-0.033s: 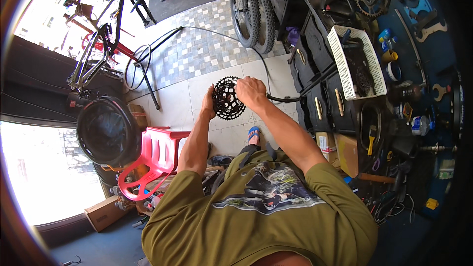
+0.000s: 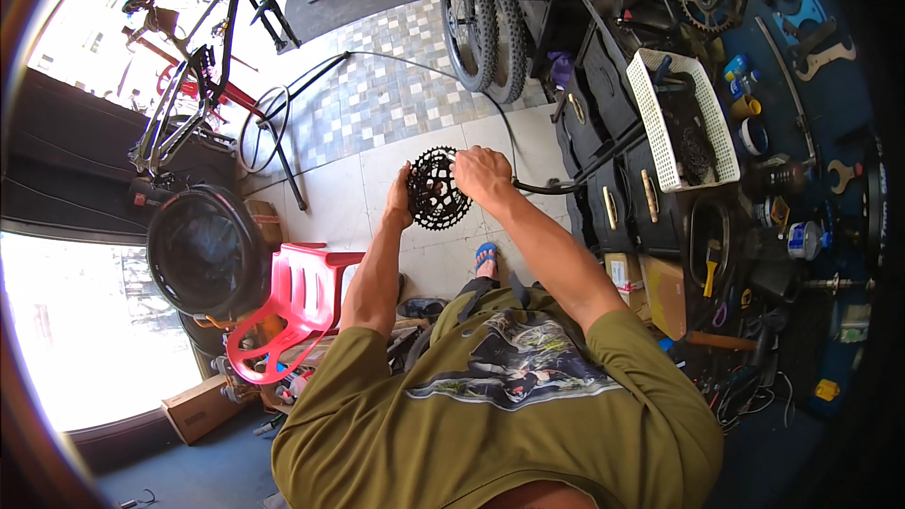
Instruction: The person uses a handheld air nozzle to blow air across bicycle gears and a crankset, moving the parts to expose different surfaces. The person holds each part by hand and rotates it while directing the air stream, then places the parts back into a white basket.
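A black bicycle cassette (image 2: 438, 190), its toothed rings turned up toward me, is held above the pale floor tiles. My left hand (image 2: 400, 198) grips its left edge, with the palm against the rim and the fingers partly hidden. At the upper right of the cassette, my right hand (image 2: 482, 172) is closed with its knuckles up. Its fingertips reach over the rings, and whatever they pinch is too small to make out. Just behind my right wrist runs a black hose (image 2: 547, 190).
A red plastic chair (image 2: 306, 287) stands at left beside a round black-rimmed wheel (image 2: 207, 250). Farther off are a bike frame on a stand (image 2: 203, 75) and two tyred wheels (image 2: 468, 24). Black cabinets (image 2: 613, 94) and a white basket (image 2: 646, 123) line the right.
My right hand has shifted very slightly to the right over the cassette. The left hand and the cassette stay in place.
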### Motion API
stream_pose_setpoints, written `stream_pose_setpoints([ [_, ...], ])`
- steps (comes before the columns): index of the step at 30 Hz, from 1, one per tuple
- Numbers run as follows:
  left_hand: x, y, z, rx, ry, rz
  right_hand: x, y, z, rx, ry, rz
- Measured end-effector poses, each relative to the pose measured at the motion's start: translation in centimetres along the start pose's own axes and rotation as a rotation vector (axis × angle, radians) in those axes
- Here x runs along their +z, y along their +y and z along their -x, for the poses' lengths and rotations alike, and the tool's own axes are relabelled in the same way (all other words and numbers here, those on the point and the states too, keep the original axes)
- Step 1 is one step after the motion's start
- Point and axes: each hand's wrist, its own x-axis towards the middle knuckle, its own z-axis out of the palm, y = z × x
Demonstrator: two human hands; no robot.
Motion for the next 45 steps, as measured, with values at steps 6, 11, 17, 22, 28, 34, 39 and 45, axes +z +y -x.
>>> stream_pose_setpoints([
  [6,-0.1,0.9,-0.9,0.041,-0.042,-0.06,-1.0,0.8,-1.2,0.013,-0.116,-0.09],
  [11,0.5,1.1,-0.5,0.047,-0.026,-0.043,0.2,2.4,-1.6,0.092,-0.2,-0.144],
  [17,0.6,0.9,-0.2,0.04,-0.039,-0.04,0.8,3.1,-1.4,0.049,-0.12,-0.03],
  [22,0.4,0.8,-0.4,0.059,-0.042,-0.019,0.3,3.0,-1.9,0.069,-0.271,-0.073],
  [28,0.4,0.7,-0.4,0.026,-0.05,0.004,-0.2,3.3,-2.8,0.011,-0.265,-0.333],
  [34,0.3,0.6,-0.2,0.052,-0.045,0.006,0.7,5.4,-2.3,0.209,-0.15,-0.249],
  [39,0.7,0.8,-0.3,0.048,-0.071,-0.009,2.7,7.0,-0.4,0.271,-0.21,-0.175],
  [45,-0.5,0.7,-1.9,0.058,-0.072,-0.091,4.2,7.4,-0.3,0.199,-0.245,-0.209],
])
